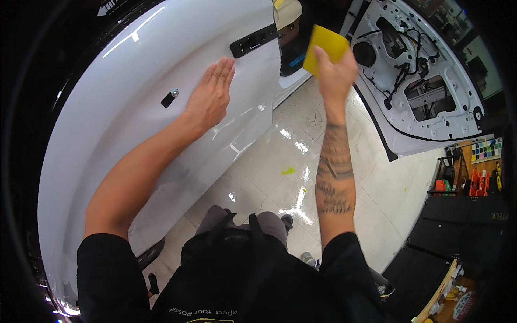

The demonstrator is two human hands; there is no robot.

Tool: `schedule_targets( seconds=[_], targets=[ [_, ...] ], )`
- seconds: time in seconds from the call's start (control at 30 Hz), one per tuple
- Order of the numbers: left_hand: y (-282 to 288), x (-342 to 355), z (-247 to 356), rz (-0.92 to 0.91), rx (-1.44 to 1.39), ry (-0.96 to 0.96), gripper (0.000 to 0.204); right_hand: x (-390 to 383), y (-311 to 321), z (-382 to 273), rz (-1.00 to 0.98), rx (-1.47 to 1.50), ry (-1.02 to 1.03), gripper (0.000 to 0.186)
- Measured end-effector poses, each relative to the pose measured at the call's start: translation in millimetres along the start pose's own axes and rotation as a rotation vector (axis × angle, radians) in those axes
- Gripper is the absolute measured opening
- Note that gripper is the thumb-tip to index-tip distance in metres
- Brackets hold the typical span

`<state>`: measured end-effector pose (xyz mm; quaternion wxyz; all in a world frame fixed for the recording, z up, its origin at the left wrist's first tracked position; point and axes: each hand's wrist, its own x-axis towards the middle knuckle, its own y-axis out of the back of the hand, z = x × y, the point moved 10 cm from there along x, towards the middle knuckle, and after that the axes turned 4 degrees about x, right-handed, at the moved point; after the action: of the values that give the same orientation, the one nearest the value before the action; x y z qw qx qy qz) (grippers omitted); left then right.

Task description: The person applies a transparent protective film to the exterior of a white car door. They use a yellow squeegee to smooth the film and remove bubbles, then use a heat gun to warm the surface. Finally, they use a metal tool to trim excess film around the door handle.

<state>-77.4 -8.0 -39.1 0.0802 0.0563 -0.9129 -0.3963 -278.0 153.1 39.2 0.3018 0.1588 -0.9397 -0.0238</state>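
My left hand [212, 91] lies on the glossy white car door panel [124, 145], its fingers stretched out and nothing held. Beyond its fingertips is a black recessed handle slot [253, 42] near the panel's edge. To its left, a small dark cutout [168, 100] has a round metal piece at one end. My right hand [338, 70], raised past that edge and slightly blurred, is closed on a flat yellow squeegee [325, 49]. Thumb and fingers grip the squeegee's right side; it is apart from the panel.
An opened white door [425, 107], with bare inner metal and black wiring, stands at the far right. Below lies a shiny tiled floor [258, 177] with a yellow-green scrap [288, 171]. Black cabinets [447, 226] and a tool rack [476, 180] stand on the right.
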Motion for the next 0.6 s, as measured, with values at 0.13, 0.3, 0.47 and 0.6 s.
schedule_targets(
  seconds=[0.13,0.3,0.47,0.6],
  targets=[
    [6,17,16,-0.067,-0.023,0.036,0.085,-86,54,16,0.003,1.018,-0.521,0.046],
    [-1,5,12,-0.056,-0.045,0.038,0.085,-145,110,-135,-0.476,0.255,-0.042,0.026],
    [5,7,11,-0.019,-0.186,0.024,0.087,-164,161,-313,-0.564,0.038,0.512,0.014],
    [-7,7,3,0.029,-0.189,0.021,0.089,-156,170,-334,-0.461,-0.025,0.350,0.014]
  ],
)
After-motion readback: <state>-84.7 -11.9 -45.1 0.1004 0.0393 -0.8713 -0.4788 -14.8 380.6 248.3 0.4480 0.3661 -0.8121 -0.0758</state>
